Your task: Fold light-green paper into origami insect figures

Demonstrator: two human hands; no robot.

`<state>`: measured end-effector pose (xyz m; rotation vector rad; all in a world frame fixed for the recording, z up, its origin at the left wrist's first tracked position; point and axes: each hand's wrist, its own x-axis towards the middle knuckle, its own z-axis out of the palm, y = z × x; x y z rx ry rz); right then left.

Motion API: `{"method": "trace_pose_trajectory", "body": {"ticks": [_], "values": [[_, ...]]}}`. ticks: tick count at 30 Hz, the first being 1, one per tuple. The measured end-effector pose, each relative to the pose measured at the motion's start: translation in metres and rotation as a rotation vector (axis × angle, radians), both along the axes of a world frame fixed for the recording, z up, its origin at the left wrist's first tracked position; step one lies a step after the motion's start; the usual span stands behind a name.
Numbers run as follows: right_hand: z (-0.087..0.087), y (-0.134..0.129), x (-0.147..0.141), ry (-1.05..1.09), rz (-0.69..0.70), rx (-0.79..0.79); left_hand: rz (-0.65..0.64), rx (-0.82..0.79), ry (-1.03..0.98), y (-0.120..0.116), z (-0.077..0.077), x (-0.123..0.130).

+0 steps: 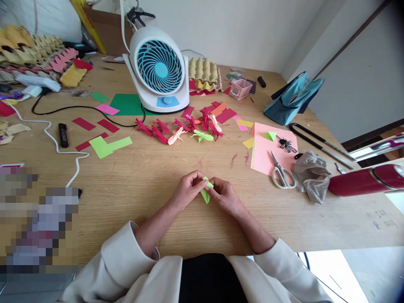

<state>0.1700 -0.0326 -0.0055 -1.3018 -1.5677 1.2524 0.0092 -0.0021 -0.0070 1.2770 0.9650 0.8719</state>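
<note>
The person's left hand [188, 191] and right hand [227, 197] are close together above the light wooden table [142, 231], both closed narrowly on a small, pointed piece of folded lime-green paper [206, 197]. Thumbs and fingers pinch its upper part, and its tip points down between them, towards the person's body. I can't make out each fold from here, as the fingers cover some of them. Beyond the hands lies a loose row of folded paper figures [205, 120], mostly crimson, with a few pale peach and one lime green. Behind those stands a round white fan with a blue grille [161, 69]. Over on the left, a flat, angular lime-green paper piece [102, 147] lies near a black marker pen [63, 136]. To the right, white-handled metal scissors [279, 168] rest partly on salmon-pink paper sheets [263, 153], just beside a crumpled grey cloth [312, 172].
</note>
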Motion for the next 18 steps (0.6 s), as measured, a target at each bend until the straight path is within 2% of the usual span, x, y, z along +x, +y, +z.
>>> {"method": "trace_pose_trajectory", "body": {"ticks": [9, 18], "values": [[-0.0033, 0.0006, 0.0003, -0.03, -0.015, 0.004, 0.044, 0.16, 0.145, 0.0017, -0.0056, -0.001], [-0.0038, 0.0004, -0.0011, -0.032, -0.048, 0.008, 0.034, 0.206, 0.12, 0.0009, -0.005, 0.001]]}}
